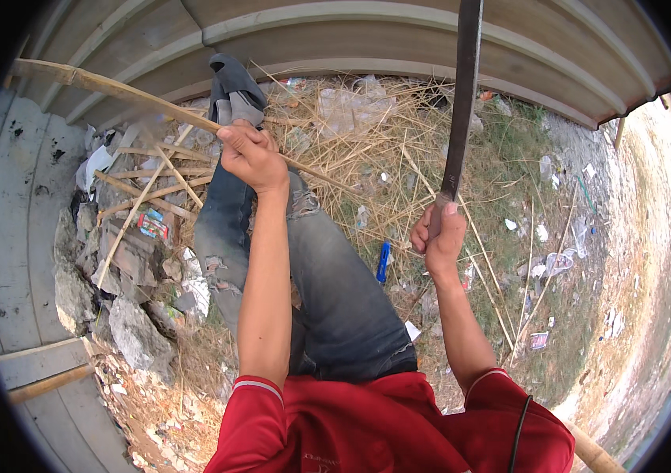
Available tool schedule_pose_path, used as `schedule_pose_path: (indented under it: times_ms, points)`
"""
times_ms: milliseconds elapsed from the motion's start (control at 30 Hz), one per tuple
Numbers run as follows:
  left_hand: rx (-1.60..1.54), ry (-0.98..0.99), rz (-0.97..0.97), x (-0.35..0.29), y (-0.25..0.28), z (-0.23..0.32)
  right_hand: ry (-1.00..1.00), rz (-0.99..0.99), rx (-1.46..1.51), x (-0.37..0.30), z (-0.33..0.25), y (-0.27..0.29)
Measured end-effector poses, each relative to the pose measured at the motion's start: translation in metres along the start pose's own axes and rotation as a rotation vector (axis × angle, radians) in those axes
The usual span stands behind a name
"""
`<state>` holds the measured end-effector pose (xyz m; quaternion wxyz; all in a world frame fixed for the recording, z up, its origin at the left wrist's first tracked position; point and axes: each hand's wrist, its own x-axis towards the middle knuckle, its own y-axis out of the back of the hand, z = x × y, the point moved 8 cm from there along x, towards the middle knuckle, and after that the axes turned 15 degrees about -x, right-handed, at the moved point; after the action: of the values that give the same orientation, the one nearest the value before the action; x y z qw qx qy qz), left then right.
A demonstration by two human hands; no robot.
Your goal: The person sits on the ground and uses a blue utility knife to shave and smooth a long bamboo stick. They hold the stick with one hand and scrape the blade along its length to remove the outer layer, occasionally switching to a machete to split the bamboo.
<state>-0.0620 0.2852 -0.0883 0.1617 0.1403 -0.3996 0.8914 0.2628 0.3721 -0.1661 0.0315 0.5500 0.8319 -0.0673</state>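
Observation:
My left hand (254, 156) is closed around a long split bamboo strip (130, 95). The strip slants from the far left down past my fist, and its thin end points over the straw to the right. In my right hand (439, 236) is a machete (462, 102), gripped low at its handle end. Its dark, long blade stands up toward the top of the view, apart from the bamboo. Both fists are in front of me, above my legs in worn jeans (328, 276). A blue box-cutter-like tool (383, 262) lies on the ground between my thigh and my right forearm.
Bamboo shavings (359, 165) cover the ground ahead. Several cut bamboo strips (154, 185) lie crossed at the left near broken rocks (134, 331). A corrugated metal wall (335, 47) closes off the far side; grey panels (24, 213) stand left. Plastic litter (558, 262) is scattered on the right.

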Motion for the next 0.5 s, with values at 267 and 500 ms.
schedule_pose_path:
  times_ms: [267, 500]
  points:
    - [-0.059, -0.042, -0.194, 0.015, -0.037, 0.032, -0.211, 0.035, -0.049, -0.018, 0.010, -0.005]
    - [-0.181, 0.155, -0.344, 0.024, -0.033, -0.014, 0.101, -0.020, 0.046, -0.010, -0.038, -0.035]
